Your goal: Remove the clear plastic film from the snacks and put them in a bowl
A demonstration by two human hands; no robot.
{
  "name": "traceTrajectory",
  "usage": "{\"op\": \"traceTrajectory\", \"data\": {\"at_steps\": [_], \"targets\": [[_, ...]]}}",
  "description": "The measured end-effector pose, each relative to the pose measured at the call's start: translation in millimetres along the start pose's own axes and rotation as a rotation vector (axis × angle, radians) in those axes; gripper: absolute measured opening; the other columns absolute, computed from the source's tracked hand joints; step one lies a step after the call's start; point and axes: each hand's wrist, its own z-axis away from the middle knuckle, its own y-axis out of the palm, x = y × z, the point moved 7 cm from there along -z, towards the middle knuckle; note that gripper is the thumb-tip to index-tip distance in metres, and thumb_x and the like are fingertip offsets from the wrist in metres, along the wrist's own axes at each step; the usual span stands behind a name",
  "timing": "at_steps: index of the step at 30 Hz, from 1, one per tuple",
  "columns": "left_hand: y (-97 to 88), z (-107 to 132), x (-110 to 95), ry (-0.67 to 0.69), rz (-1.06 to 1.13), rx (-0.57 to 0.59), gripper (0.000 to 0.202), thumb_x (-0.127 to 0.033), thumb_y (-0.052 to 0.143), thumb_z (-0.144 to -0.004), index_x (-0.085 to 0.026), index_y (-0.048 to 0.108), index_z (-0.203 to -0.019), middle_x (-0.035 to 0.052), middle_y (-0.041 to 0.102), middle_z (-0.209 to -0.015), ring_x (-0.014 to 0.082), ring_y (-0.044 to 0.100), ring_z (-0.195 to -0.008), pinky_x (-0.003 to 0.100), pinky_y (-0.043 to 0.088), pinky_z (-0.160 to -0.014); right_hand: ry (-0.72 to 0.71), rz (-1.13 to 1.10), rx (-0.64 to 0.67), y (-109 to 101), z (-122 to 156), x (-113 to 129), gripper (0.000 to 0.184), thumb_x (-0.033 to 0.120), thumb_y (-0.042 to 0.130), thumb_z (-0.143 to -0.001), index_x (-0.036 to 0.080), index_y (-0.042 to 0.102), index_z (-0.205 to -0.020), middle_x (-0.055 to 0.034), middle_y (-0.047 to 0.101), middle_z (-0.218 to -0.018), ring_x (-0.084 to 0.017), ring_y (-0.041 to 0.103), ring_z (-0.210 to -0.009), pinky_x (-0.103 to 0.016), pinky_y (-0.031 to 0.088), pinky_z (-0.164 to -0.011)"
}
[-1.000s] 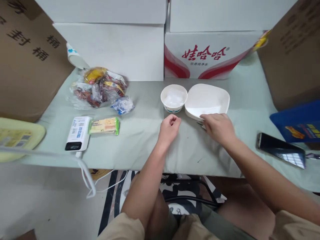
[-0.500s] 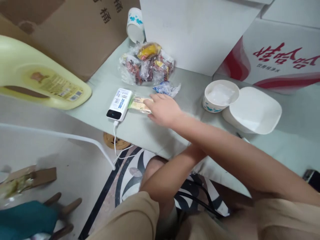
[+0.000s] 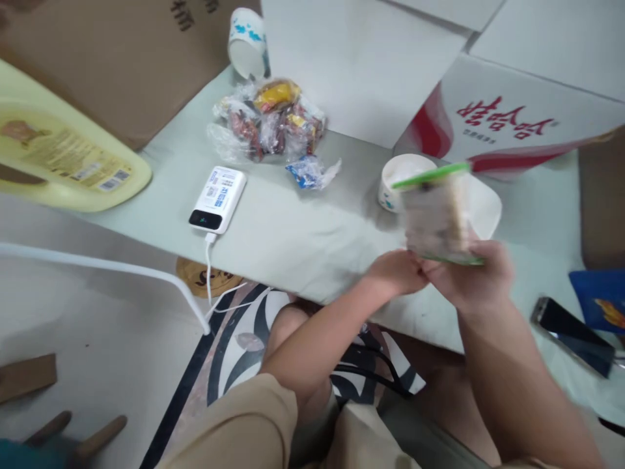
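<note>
So your right hand (image 3: 483,277) has a solid grip on that green-edged packet (image 3: 432,218), tilted and up off the table (image 3: 303,238), though it's pretty blurry. Your left hand (image 3: 398,272) is right up by the packet's lower edge with its fingers curled in; honestly can't tell if it's pinching the wrapper or just resting against your other fingers. From your angle the packet covers part of the white paper bowl (image 3: 389,195) and the white container (image 3: 486,205) behind it. Off to your left there's the power bank (image 3: 219,198) with its white cable (image 3: 209,264) plugged in, then a crinkled blue wrapper (image 3: 310,172) near the clear bag of snacks (image 3: 271,124). Your phone (image 3: 573,335) is lying on the right, next to a blue pouch (image 3: 598,299).
</note>
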Motion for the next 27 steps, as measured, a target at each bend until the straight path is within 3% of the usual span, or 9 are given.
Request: {"op": "traceTrajectory", "data": {"at_steps": [2,4,6,10,14,17,20,23,27], "targets": [[7.4,-8.2,-2.8,0.066,-0.085,0.083,0.022,-0.016,0.075,-0.072,-0.021,0.061,-0.056,0.0035,0.065,-0.07,0.0265,0.064,-0.096,0.037,0.047,-0.097,0.079,-0.161,-0.097,-32.1,20.8,-21.6,0.055,0.056,0.029,-0.082,0.028,0.064,-0.115,-0.0109,0.07,-0.091,-0.029,0.064,-0.075,-0.046,0.052,-0.068],[9.6,-16.7,-10.8,0.196,-0.195,0.078,0.02,-0.024,0.062,-0.083,-0.02,0.064,-0.064,0.0039,0.066,-0.071,0.0242,0.065,-0.09,0.037,0.048,-0.092,0.138,-0.253,-0.14,-48.5,33.6,-44.8,0.059,0.059,0.028,-0.081,0.027,0.067,-0.113,-0.012,0.071,-0.089,-0.029,0.065,-0.072,-0.048,0.053,-0.068],[8.3,-24.0,-11.1,0.19,-0.023,0.028,0.026,-0.031,0.05,-0.092,-0.018,0.068,-0.079,0.0037,0.068,-0.077,0.0201,0.066,-0.084,0.034,0.051,-0.085,0.184,-0.348,-0.176,-55.6,40.0,-66.0,0.058,0.059,0.032,-0.08,0.026,0.068,-0.111,-0.0125,0.073,-0.091,-0.029,0.065,-0.07,-0.049,0.055,-0.068],[34.7,-24.7,-8.2,0.101,0.354,0.23,0.036,-0.046,0.064,-0.086,-0.02,0.067,-0.111,0.0052,0.073,-0.099,0.0226,0.069,-0.098,0.034,0.054,-0.085,0.222,-0.462,-0.173,-59.1,46.5,-91.1,0.054,0.058,0.038,-0.082,0.024,0.069,-0.112,-0.0122,0.075,-0.098,-0.029,0.068,-0.074,-0.048,0.057,-0.069],[36.8,-26.7,-7.2,0.113,0.433,0.094,0.053,-0.037,0.085,-0.065,-0.021,0.064,-0.111,0.0067,0.073,-0.113,0.0262,0.068,-0.107,0.038,0.057,-0.089,0.138,-0.124,-0.236,-89.2,57.0,-100.4,0.036,0.049,0.05,-0.086,0.025,0.068,-0.107,-0.0078,0.075,-0.1,-0.027,0.07,-0.085,-0.046,0.057,-0.082],[27.4,-29.5,-7.8,0.144,0.443,-0.026,0.053,-0.036,0.084,-0.067,-0.024,0.062,-0.113,0.0067,0.07,-0.122,0.0266,0.067,-0.112,0.038,0.059,-0.086,0.022,0.465,-0.421,-128.6,67.2,-102.4,0.027,0.038,0.054,-0.087,0.023,0.07,-0.103,-0.0119,0.074,-0.104,-0.032,0.066,-0.099,-0.052,0.051,-0.093],[15.7,-29.0,-8.6,0.168,0.459,-0.09,0.056,-0.032,0.084,-0.067,-0.026,0.06,-0.118,0.0071,0.069,-0.125,0.0266,0.066,-0.113,0.036,0.06,-0.083,0.006,0.856,-0.441,-147.0,69.1,-111.3,0.034,0.032,0.054,-0.087,0.017,0.069,-0.113,-0.0203,0.069,-0.119,-0.039,0.059,-0.112,-0.057,0.046,-0.097],[5.2,-27.1,-6.5,0.171,0.476,-0.134,0.053,-0.03,0.08,-0.069,-0.025,0.059,-0.118,0.0069,0.07,-0.122,0.0258,0.066,-0.112,0.035,0.06,-0.082,0.035,0.927,-0.39,-149.5,68.9,-114.6,0.03,0.031,0.051,-0.09,0.017,0.071,-0.106,-0.0208,0.071,-0.115,-0.04,0.061,-0.109,-0.055,0.048,-0.092],[-2.2,-26.0,-1.5,0.2,0.458,-0.18,0.049,-0.022,0.077,-0.069,-0.026,0.058,-0.113,0.0051,0.069,-0.123,0.0243,0.065,-0.114,0.035,0.059,-0.087,0.074,0.591,-0.359,-136.3,75.8,-102.9,0.034,0.04,0.043,-0.096,0.022,0.071,-0.103,-0.0087,0.073,-0.081,-0.026,0.064,-0.068,-0.039,0.05,-0.068]]}}
